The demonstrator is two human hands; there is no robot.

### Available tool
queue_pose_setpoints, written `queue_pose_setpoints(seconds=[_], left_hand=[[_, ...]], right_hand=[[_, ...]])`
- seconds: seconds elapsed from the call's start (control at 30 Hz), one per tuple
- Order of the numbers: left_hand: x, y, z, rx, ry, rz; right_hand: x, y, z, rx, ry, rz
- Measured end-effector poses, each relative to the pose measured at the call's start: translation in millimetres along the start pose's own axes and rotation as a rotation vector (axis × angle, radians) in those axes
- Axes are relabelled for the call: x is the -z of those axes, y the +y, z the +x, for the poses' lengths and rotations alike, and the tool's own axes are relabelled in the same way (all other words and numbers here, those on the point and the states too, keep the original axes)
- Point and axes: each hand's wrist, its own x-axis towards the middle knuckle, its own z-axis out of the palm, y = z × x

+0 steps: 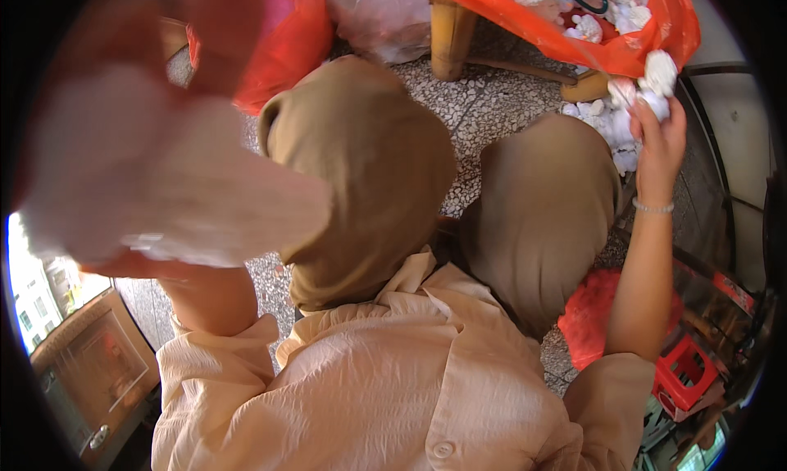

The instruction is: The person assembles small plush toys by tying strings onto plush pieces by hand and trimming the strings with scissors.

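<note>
Bag [676, 30]: is gaping, apparently keeping contents reachable.
Right hand [661, 139]: is gripping white clumps [659, 73] beside bag's lower edge, probably steadying them.
Left hand: is hiding in pale blur [164, 176] left of bag; cannot tell grip.

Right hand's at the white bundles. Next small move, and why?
Probably close the right hand on one white bundle: its fingertips are right there, but a firm grip isn't clear. Other white bundles crowd close by, below the orange bag, so separating one first seems sensible.
</note>
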Motion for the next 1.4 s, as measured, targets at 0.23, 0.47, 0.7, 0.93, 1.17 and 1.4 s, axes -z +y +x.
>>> queue_pose_setpoints(seconds=[0.23,0.47,0.7,0.93,1.17,1.4], left_hand=[[-28.3,33.0,46.0,0.03,-0.115,0.271],[-60.0,-35.5,94.0,0.423,-0.534,0.589],[-30.6,-90.1,107.9,0.006,-0.588,0.609],[-39.8,-75.3,120.0,0.641,-0.491,0.38],[-50.6,-85.9,103.4,0.593,-0.375,0.176],[-49.2,-95.3,101.6,0.538,-0.451,0.237]], right_hand=[[-4.2,-17.9,25.2,-0.283,-0.747,-0.239],[-42.9,-82.5,-11.6,-0.425,-0.596,0.051],[-119.0,-78.3,-34.1,-0.678,-0.786,0.52],[-101.5,-72.2,-41.8,-0.577,-0.663,0.402],[-98.9,-76.4,-40.7,-0.695,-0.592,0.334],[-102.2,-73.0,-44.1,-0.834,-0.45,0.592]])
